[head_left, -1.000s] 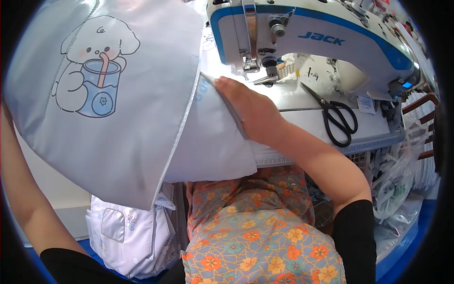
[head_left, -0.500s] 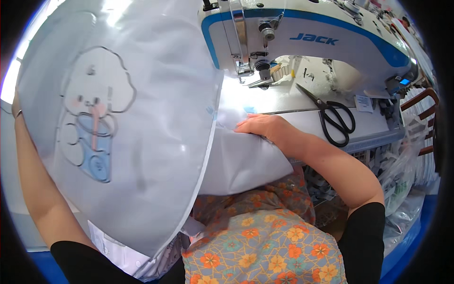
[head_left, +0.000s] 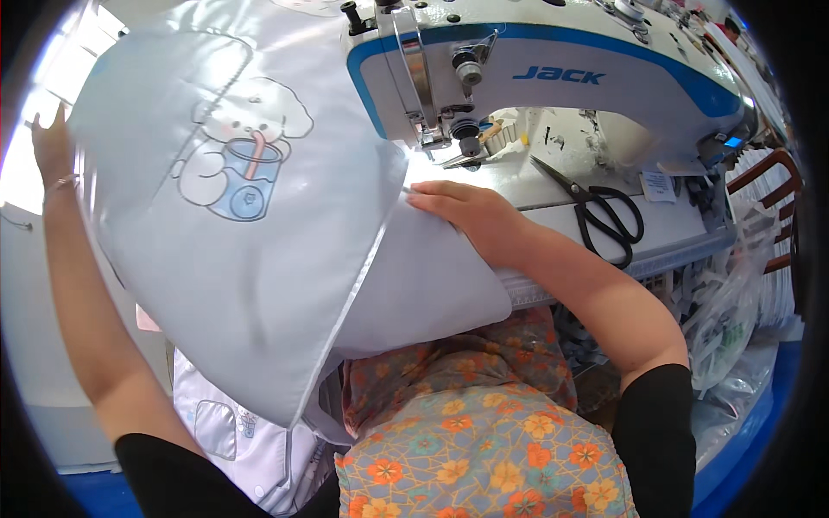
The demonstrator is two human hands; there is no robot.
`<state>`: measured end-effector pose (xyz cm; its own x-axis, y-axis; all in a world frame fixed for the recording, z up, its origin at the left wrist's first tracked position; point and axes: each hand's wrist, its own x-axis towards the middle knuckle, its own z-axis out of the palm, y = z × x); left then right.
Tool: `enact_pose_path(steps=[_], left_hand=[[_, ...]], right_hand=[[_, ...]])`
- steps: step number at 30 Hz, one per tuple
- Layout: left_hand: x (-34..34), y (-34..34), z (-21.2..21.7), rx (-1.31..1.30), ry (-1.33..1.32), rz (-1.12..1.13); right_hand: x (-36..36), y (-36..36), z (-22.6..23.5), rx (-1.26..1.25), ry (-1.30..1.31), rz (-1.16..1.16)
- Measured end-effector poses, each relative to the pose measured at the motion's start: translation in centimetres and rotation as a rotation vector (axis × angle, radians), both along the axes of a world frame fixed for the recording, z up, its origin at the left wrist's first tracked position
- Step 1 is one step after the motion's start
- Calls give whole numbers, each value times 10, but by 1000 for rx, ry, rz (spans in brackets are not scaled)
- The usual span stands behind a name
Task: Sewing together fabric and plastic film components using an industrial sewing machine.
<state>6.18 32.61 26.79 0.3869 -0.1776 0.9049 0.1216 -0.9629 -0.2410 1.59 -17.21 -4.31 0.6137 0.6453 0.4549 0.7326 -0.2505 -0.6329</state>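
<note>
A large, glossy white fabric sheet (head_left: pixel 285 285), printed with a cartoon white animal drinking from a blue cup, spreads from my lap to the sewing machine. Beside its far left edge, my left hand (head_left: pixel 53 147) is raised with the fingers apart. My right hand (head_left: pixel 471 216) is at the sheet's trimmed right edge, just in front of the needle area, with thumb and forefinger closed on the fabric. The white and blue sewing machine (head_left: pixel 553 52) stands over the lit bed. The fabric's edge near the presser foot is partly hidden by glare.
Black-handled scissors (head_left: pixel 596 207) lie on the machine table to the right of my hand. Thread scraps and a small white label (head_left: pixel 658 186) are close by. A clear plastic bag (head_left: pixel 730 311) hangs at the right. More printed white fabric (head_left: pixel 229 423) is piled at lower left.
The sheet has shifted and turned, carrying its print up and to the right. My left hand has moved up into view with fingers spread. The right hand has slid slightly forward and left.
</note>
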Motion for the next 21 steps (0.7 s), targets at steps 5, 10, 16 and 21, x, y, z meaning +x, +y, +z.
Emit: enact_pose_path(steps=[5, 10, 16, 21], left_hand=[[-67, -282, -154, 320, 894, -771], [-66, -318, -236, 133, 1176, -722], [-83, -333, -239, 200, 1320, -215], [-102, -333, -274, 125, 983, -258]], right_hand=[[2, -31, -15, -156, -169, -47], [6, -25, -2, -150, -131, 28], [10, -35, 2, -114, 8, 20], [3, -39, 5, -292, -203, 24]])
